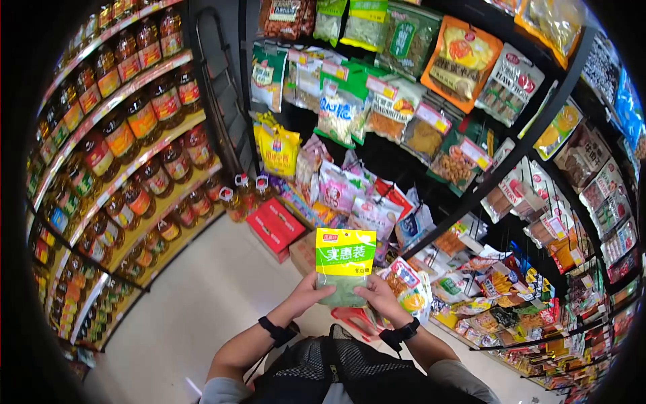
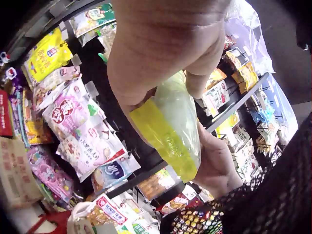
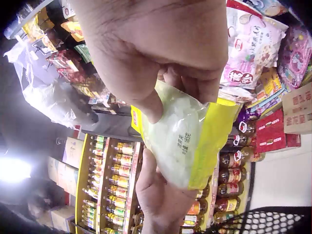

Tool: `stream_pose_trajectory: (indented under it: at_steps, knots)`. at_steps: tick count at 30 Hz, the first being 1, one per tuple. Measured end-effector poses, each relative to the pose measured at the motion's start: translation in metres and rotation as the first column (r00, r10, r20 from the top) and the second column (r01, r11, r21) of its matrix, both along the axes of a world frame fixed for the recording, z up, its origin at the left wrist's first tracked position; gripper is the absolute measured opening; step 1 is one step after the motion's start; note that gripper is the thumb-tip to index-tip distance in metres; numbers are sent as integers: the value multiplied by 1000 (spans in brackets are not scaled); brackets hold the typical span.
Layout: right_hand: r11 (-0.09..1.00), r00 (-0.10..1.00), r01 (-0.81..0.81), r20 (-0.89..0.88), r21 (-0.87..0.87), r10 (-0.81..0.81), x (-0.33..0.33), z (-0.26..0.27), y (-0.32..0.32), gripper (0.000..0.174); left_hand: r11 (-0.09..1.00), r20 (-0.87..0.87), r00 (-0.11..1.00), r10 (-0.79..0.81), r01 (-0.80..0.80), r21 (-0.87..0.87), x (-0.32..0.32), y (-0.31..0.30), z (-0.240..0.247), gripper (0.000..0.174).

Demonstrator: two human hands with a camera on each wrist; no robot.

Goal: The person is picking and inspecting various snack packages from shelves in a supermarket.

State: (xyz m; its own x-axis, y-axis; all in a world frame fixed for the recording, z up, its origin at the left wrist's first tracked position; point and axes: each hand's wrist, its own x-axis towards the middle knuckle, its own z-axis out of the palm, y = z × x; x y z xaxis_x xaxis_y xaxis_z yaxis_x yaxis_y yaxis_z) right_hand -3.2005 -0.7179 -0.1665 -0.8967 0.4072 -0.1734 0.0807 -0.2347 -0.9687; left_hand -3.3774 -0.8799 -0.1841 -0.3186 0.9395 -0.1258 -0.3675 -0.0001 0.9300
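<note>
Both hands hold up one bag of winter melon candy (image 1: 346, 256), with a yellow-green printed top and a clear lower part showing pale green pieces. My left hand (image 1: 308, 295) grips its lower left side, thumb across the front. At the lower right side, my right hand (image 1: 379, 297) grips it the same way. The left wrist view shows the bag (image 2: 178, 122) edge-on between the two hands. Small dark print is visible on the clear plastic of the bag (image 3: 180, 136) in the right wrist view.
Shelves of bottles (image 1: 121, 141) line the left side. Ahead, packaged snacks hang on a black rack, with pink bags (image 1: 340, 188) below. A red box (image 1: 276, 225) stands on the floor beside a cardboard box (image 2: 19, 170). More packets (image 1: 505, 276) fill the right.
</note>
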Motion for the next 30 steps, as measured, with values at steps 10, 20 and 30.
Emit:
stream_pose_trajectory:
  at_steps: [10,20,30]
  knots:
    - [937,986,145,-131,317,-108,-140,100,29,30,936,-226,964,141,-56,348,-147,48,103,55]
    - [882,891,253,-450,398,-53,-271,209,109,29,787,-241,925,293,-90,610,-263,143,214,73]
    - [768,854,378,-515,517,-74,-377,316,204,31,741,-292,909,297,-27,671,-364,238,327,80]
